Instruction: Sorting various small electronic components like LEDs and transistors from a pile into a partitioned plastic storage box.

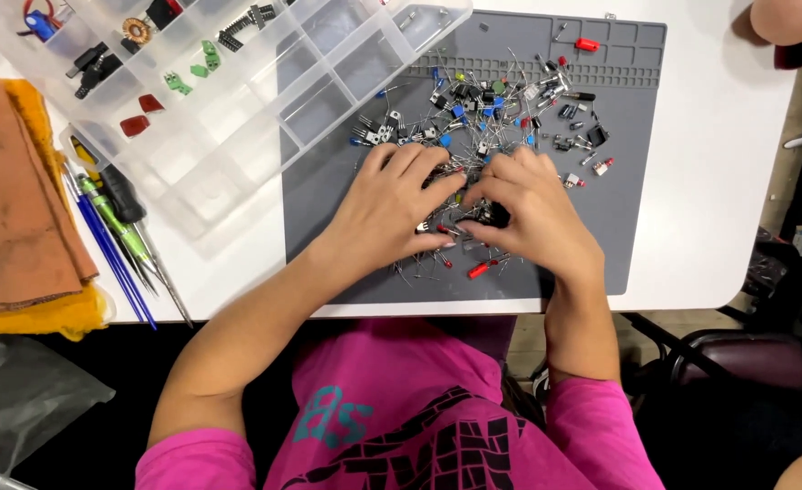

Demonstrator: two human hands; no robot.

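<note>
1. The clear plastic compartment organiser overhangs the grey silicone mat; an elbow nudge could tip it.
2. The left hand lies curled, fingers spread, on the pile of small wire-legged electronic components mid-mat.
3. The right hand pinches something unclear; bent leads could snag, scattering parts.

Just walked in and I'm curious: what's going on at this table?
A person in a pink shirt has both hands down in a heap of small electronic components spread on a grey mat. The left hand and right hand meet over the middle of the pile, fingertips among the parts. A clear compartment box sits to the left, with screwdrivers beside it.
</note>
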